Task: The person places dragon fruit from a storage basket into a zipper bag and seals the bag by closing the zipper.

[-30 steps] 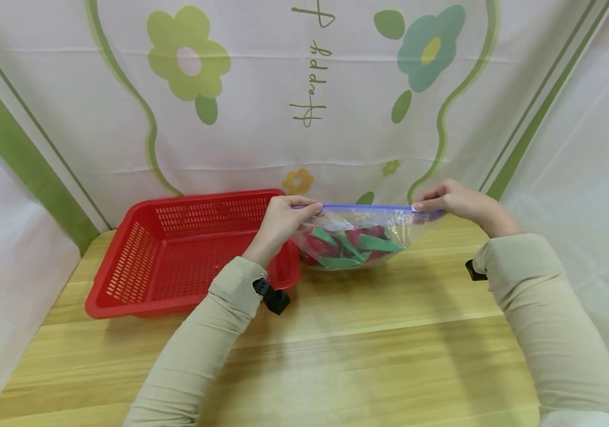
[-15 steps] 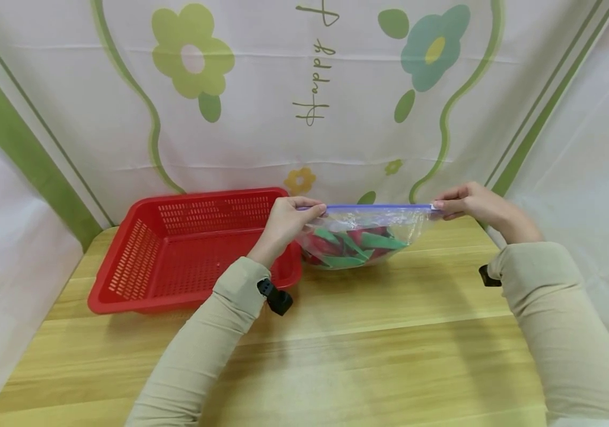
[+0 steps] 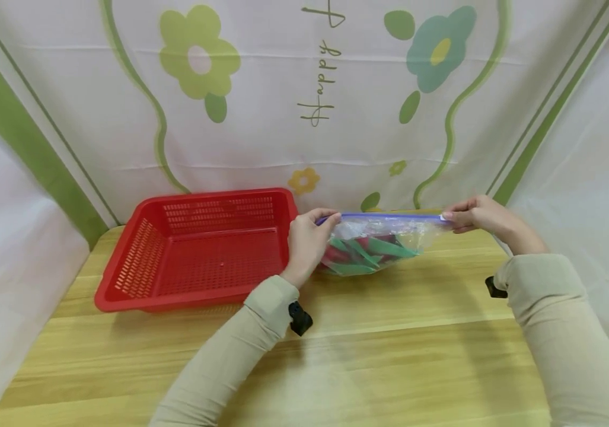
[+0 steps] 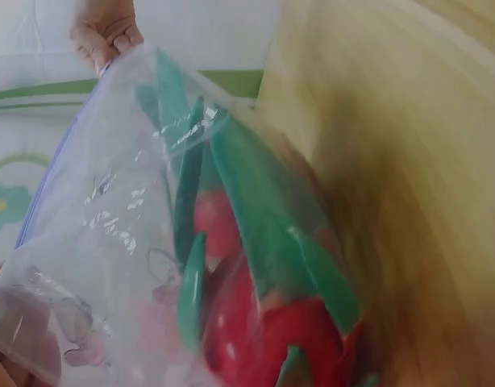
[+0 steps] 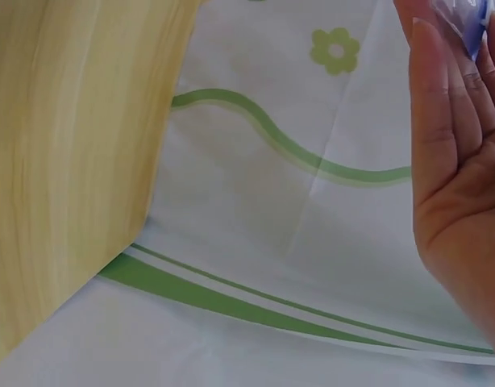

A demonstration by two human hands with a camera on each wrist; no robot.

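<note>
A clear zip bag (image 3: 426, 236) with a purple zip strip (image 3: 389, 216) is stretched sideways between my hands. Inside lie red rounded things with long green leaf-like spikes (image 3: 373, 249), resembling toy dragon fruit; the left wrist view shows one red body (image 4: 272, 343) close up. My left hand (image 3: 306, 243) pinches the strip's left end between thumb and fingers. At its right end, my right hand (image 3: 488, 220) pinches a small white slider (image 3: 445, 217). In the right wrist view, only a bit of bag (image 5: 465, 16) shows by the fingers. Whether the bag's bottom touches the table cannot be told.
A red slotted plastic basket (image 3: 162, 301) stands left of the bag, near my left forearm, with nothing seen in it. Both rest at the back of the wooden table (image 3: 389, 356). A flower-printed white curtain (image 3: 261, 118) hangs close behind.
My right hand has slid rightward along the strip to its right end, with the slider. Just now both hands and the bag have shifted slightly right and lower in the head view.
</note>
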